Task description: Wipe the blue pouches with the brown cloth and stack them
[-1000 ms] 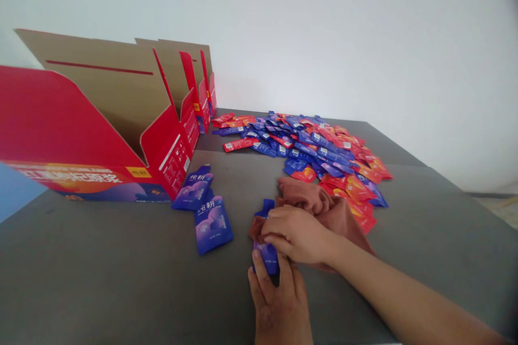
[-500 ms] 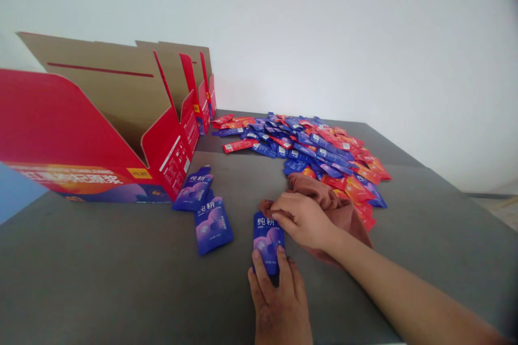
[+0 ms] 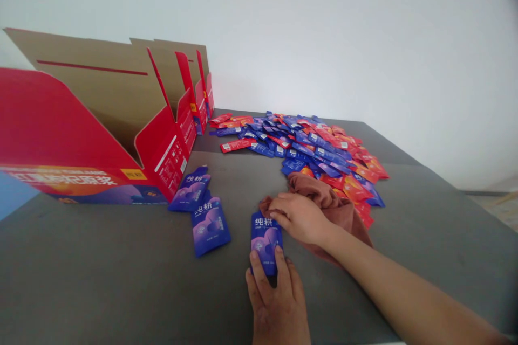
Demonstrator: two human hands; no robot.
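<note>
One dark table [image 3: 121, 285] carries everything, with a row of open red boxes [image 3: 36, 118] along its left side. Toward the back spreads a heap of packets [image 3: 311, 143], blue and red mixed. The brown cloth [image 3: 350, 221] lies bunched in front of it; its near corner has moved from the middle of one blue packet [image 3: 266, 237] to its top edge, so the printed front now shows. That suggests a wiping stroke has reached the top end. The right hand [image 3: 301, 217] is closed on the cloth. The left hand [image 3: 279, 302] has stayed at the packet's lower end, fingertips on it; whether it pinches, I cannot tell. That packet lies flat between the hands, right of two overlapping blue packets [image 3: 210, 229].
</note>
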